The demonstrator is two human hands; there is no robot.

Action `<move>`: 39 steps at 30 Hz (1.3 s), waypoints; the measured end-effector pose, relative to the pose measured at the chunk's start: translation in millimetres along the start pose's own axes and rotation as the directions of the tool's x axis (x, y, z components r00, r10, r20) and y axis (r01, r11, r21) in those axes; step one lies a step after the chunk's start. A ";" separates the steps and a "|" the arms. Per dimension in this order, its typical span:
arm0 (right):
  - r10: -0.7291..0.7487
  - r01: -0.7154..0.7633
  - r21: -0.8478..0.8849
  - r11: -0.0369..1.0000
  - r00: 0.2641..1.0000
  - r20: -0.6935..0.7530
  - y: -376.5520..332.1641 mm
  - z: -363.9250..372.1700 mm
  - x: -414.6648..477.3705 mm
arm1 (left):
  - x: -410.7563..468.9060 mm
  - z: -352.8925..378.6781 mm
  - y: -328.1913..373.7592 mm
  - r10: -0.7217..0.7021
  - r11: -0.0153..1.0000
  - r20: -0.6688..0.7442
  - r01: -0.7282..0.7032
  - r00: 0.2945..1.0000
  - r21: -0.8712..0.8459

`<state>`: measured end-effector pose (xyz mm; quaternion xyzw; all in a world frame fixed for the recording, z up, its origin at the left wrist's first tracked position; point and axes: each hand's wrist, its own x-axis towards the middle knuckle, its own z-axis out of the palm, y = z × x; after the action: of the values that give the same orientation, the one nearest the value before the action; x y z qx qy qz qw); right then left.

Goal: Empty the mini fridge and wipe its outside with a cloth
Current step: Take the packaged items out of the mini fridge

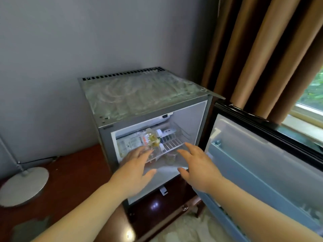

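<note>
A small grey mini fridge (139, 95) stands on a dark wooden desk (73, 173), its door (258, 154) swung open to the right. On its white wire shelf (172, 144) lie clear plastic bags of food (139, 141) and white-capped bottles (160, 132). A jar (170, 158) stands below the shelf. My left hand (134, 168) reaches into the opening with straight fingers, the fingertips at the bags. My right hand (195, 165) hovers open in front of the shelf's right part, holding nothing.
A lamp's round silver base (24, 186) and its pole stand on the desk at left. Brown curtains (262, 49) hang behind the open door, beside a window (312, 95). A grey wall is behind the fridge. Pale floor (188, 227) shows below the desk edge.
</note>
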<state>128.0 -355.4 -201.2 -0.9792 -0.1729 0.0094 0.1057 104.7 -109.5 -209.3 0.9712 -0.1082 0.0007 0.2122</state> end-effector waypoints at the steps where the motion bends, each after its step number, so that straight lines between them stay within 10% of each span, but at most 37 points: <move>1: 0.008 -0.009 0.021 1.000 1.000 0.027 -2.3 4.3 11.6 | 3.4 2.1 -1.9 -0.003 1.000 -0.002 0.003 1.000 0.011; 17: -0.082 0.079 0.397 0.914 0.997 -0.008 -13.8 38.6 173.8 | 67.6 38.9 -15.9 -0.244 0.937 -0.194 0.282 0.950 0.204; 30: -0.180 0.132 0.351 0.927 0.978 0.108 1.4 25.8 194.1 | 71.4 67.8 -34.2 -0.187 0.890 -0.317 0.297 0.930 0.347; 39: -0.075 0.019 0.746 0.665 0.996 0.041 8.1 18.3 185.8 | 76.2 67.2 -35.3 -0.224 0.911 -0.326 0.317 0.918 0.265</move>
<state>304.4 -295.8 -217.4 -0.8449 -0.1828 0.1097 0.4906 183.5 -121.9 -281.4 0.9873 0.0624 0.1297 0.0671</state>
